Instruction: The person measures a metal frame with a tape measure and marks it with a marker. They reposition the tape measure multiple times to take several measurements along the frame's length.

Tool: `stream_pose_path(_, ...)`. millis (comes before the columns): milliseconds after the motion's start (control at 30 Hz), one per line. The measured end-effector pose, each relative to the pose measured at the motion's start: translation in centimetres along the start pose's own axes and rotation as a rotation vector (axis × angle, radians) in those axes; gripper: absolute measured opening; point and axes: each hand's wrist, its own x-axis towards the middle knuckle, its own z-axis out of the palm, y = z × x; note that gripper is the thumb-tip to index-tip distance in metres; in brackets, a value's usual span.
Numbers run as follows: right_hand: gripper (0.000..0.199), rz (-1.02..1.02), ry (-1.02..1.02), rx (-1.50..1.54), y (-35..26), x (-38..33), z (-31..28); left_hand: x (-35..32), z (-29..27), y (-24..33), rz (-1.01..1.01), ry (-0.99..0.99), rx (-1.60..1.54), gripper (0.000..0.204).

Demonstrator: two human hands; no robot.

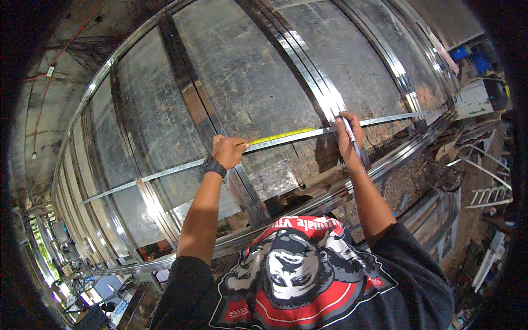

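A long thin shiny metal strip (pixel 280 141) lies crosswise over several metal bars. Along its far edge runs a short length of yellow measuring tape (pixel 283 135). My left hand (pixel 228 152), with a dark watch on its wrist, is closed at the tape's left end, fingers resting by the strip. The tape's case does not show. My right hand (pixel 350 140) grips a slim white pen-like marker (pixel 352 136), its dark end pointing down toward my wrist. That hand is at the strip near the tape's right end, over a bright metal bar (pixel 316 82).
The bars cross a large frame with scuffed dark sheets (pixel 242 66) beneath. A shiny rail (pixel 379 168) edges its near side. Metal scraps and a white ladder-like piece (pixel 488 196) lie on the dirt floor at right. Blue items (pixel 477 59) stand at far right.
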Motion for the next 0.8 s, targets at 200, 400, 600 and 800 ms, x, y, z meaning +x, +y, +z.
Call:
stream_pose_path(200,0.021,0.012,-0.047,-0.022,-1.1,-1.5,1.6,0.0,0.9,-1.0,-0.014,0.016,0.001,0.025)
stream_pose_path(400,0.022,-0.056,-0.063,-0.036,-1.6,-2.2,2.9,-0.1,1.1,-1.2,0.002,0.029,-0.031,0.026)
stream_pose_path(600,0.023,0.003,-0.143,0.039,-1.7,-3.5,3.4,-0.1,0.6,-0.5,0.011,0.001,-0.054,0.026)
stream_pose_path(800,0.022,0.251,-0.369,0.118,-1.3,-4.8,4.4,0.1,1.2,-1.5,0.07,0.049,-0.039,0.026)
